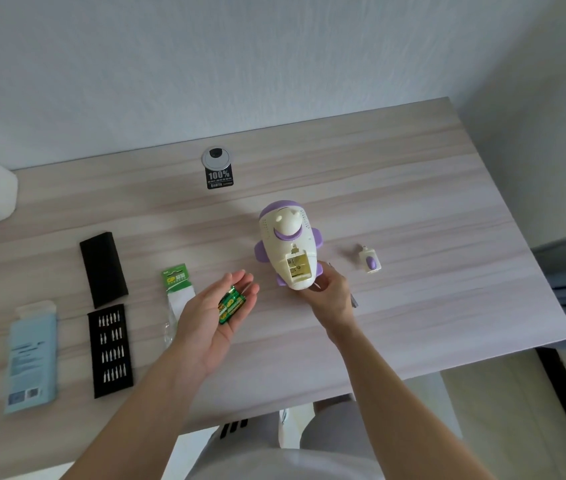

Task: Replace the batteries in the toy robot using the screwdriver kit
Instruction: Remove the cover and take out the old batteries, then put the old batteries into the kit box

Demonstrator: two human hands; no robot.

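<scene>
Batteries (231,304), green and lying lengthwise along the palm, rested in the upturned left hand (212,313), its fingers loosely spread and not closed round them. The toy robot (288,247) lay on the surface (413,202) with its back upward, long axis running away from the person, head at the far end and battery bay uncovered. The right hand (330,292) gripped its near end, fingers curled round the base.

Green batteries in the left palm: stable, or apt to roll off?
Likely apt to roll: the green batteries are smooth cylinders lying loose on the open left hand, no finger curled over them. Probably stiff and heavy for their size. A level palm should keep them.
</scene>
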